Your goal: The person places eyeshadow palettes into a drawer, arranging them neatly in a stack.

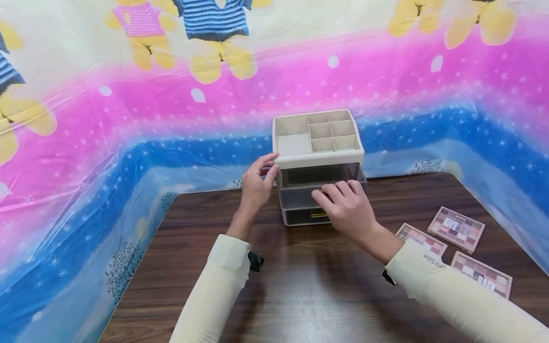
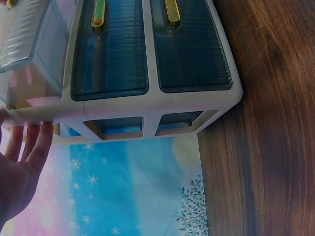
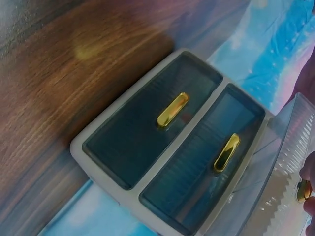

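Against the organizer's (image 1: 317,159) side, the left hand (image 1: 256,185) rests, fingers loose; the right hand (image 1: 350,209) pinches the top drawer's (image 3: 281,169) handle (image 3: 301,191); only the head view shows palettes (image 1: 457,229)

1. Left arm (image 1: 214,290) stretches forward, angled slightly inward.
2. Left wrist (image 1: 240,225) runs nearly in line with the forearm.
3. Left grip (image 1: 259,183) has its fingers extended, lightly bent, thumb apart from them.
4. Right arm (image 1: 467,286) reaches diagonally inward from the right.
5. Right grip (image 1: 349,209) is knuckles up, fingers curled, thumb and fingertips pinching.
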The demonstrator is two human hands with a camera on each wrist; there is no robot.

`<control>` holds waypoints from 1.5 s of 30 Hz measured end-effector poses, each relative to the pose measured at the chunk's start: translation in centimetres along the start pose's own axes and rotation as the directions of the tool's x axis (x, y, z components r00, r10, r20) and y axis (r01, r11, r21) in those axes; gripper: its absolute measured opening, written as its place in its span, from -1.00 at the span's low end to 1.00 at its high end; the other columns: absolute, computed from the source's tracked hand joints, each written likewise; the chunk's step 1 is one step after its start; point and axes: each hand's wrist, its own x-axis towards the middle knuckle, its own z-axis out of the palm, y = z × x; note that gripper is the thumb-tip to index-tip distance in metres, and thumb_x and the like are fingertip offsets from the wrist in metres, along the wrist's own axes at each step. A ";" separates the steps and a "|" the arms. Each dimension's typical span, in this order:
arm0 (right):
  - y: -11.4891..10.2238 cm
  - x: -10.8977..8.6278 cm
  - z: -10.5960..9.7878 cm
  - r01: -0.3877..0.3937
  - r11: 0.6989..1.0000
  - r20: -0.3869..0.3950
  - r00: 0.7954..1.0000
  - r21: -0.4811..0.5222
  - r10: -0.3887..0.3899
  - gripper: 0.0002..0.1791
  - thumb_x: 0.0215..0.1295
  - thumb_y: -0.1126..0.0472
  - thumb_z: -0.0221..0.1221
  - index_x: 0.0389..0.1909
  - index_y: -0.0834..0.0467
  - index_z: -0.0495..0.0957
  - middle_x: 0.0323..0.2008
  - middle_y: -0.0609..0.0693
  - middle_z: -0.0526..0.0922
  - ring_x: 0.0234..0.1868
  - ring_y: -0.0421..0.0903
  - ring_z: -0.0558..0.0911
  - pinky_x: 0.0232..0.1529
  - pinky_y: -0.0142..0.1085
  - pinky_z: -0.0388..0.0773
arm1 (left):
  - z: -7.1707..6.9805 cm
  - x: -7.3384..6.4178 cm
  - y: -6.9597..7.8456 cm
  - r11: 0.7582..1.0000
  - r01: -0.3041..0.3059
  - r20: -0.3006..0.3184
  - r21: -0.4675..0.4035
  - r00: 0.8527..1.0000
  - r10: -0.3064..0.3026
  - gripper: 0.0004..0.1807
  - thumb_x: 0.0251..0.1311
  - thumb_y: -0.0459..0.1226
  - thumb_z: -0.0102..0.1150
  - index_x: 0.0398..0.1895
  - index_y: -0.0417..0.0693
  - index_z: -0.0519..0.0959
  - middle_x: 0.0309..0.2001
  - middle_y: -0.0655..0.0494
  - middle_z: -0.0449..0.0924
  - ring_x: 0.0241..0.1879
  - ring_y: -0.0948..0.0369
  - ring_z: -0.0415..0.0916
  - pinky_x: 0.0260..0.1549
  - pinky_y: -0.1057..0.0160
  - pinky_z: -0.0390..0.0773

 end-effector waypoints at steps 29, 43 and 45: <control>0.9 -1.0 -4.5 -0.153 0.962 -0.004 0.987 0.225 0.158 -0.81 0.29 0.22 0.11 -0.37 0.18 0.68 -0.40 0.07 0.70 -0.39 0.08 0.61 -0.34 -0.05 0.47 | 0.0 0.0 0.2 1.000 0.010 0.002 0.011 1.000 -0.010 -0.66 0.45 -0.25 0.17 0.23 0.01 0.62 0.02 -0.19 0.69 -0.02 -0.07 0.72 -0.06 -0.03 0.75; 7.6 -7.2 -7.9 -0.677 0.736 0.500 0.644 0.019 0.580 -0.77 0.21 0.21 0.25 -0.16 0.25 0.59 -0.15 0.28 0.64 -0.11 0.29 0.57 -0.24 0.13 0.33 | -0.1 0.1 0.0 1.000 -0.009 0.005 0.030 1.000 0.009 -0.67 0.45 -0.24 0.16 0.22 0.02 0.63 0.02 -0.17 0.69 -0.03 -0.06 0.72 -0.06 0.00 0.75; 8.3 -8.2 -8.0 -0.708 0.703 0.637 0.513 -0.064 0.575 -0.64 0.24 0.14 0.28 -0.03 0.26 0.57 -0.02 0.35 0.61 -0.03 0.37 0.56 -0.20 0.20 0.35 | -0.1 0.1 0.0 0.999 -0.015 0.004 0.031 1.000 0.015 -0.67 0.45 -0.24 0.16 0.22 0.01 0.63 0.01 -0.17 0.69 -0.03 -0.05 0.73 -0.07 0.01 0.76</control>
